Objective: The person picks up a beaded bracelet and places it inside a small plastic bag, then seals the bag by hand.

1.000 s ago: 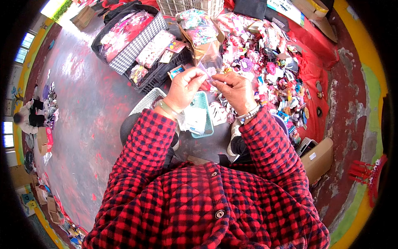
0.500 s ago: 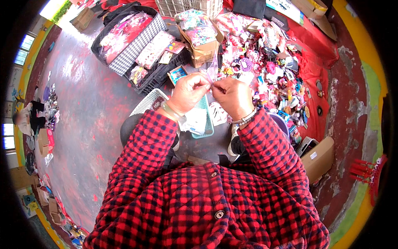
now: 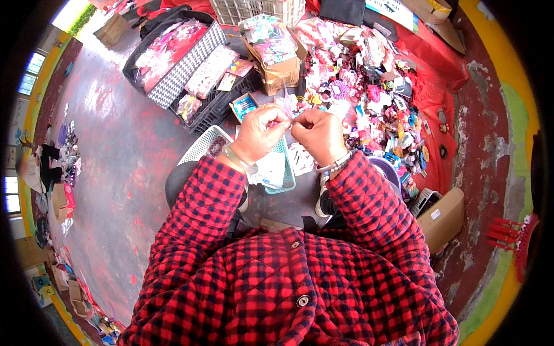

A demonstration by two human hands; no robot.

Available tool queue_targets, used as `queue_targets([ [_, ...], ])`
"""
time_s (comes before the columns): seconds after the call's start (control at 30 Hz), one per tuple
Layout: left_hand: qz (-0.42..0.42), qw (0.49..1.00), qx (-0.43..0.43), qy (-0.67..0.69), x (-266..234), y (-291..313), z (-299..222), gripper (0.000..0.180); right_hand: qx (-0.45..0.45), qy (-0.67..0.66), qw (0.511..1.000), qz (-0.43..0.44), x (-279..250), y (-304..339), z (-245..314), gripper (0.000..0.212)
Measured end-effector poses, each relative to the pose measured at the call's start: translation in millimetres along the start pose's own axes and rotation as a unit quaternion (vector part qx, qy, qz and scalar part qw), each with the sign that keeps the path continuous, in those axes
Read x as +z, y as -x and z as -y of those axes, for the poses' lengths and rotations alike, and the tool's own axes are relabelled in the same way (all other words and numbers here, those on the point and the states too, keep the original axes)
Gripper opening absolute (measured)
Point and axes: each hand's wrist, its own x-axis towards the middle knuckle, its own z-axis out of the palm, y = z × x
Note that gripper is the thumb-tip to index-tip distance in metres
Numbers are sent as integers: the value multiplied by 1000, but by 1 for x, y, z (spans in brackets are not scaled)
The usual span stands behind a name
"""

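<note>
My left hand (image 3: 258,132) and my right hand (image 3: 321,134) meet in front of me, thumb and finger of each pinched together. Between them is a sheer pink-lilac strip (image 3: 287,104), like ribbon or thin film, its loose part sticking up beyond the fingertips. Its exact kind is too small to tell. Below the hands sits a pale green plastic basket (image 3: 287,183) with a white packet (image 3: 269,173) in it. Left of that, partly behind my left wrist, a white basket (image 3: 197,146) holds small dark red items.
A small blue-fronted box (image 3: 244,106), black crate (image 3: 199,120) and cardboard box (image 3: 279,79) stand beyond my hands. Houndstooth-sided bin (image 3: 190,60) lies farther left. A heap of colourful hair accessories and trinkets (image 3: 369,95) covers red cloth (image 3: 453,72) at right.
The pink-lilac strip stood up long and narrow above the fingers; now its loose part looks shorter and more bunched. Both hands keep their pinch, with a slight shift in the view.
</note>
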Motion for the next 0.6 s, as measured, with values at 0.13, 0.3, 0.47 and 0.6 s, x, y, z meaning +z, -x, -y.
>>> queue_targets([
  [0.13, 14, 995, -38, 92, -3, 1, 1, 6, 168, -174, 968, 73, -5, -4, 4, 11],
  [0.3, 20, 979, -86, 185, -9, 2, 1, 7, 192, -305, 926, 109, -8, -3, 7, 7],
  [0.47, 24, 982, -101, 160, -10, 0, 1, 7, 43, -74, 991, 104, -11, -6, 3, 10],
  [0.6, 60, 998, -35, 8, -6, 0, 8, 5, -80, 158, 982, 69, -9, -4, 2, 16],
])
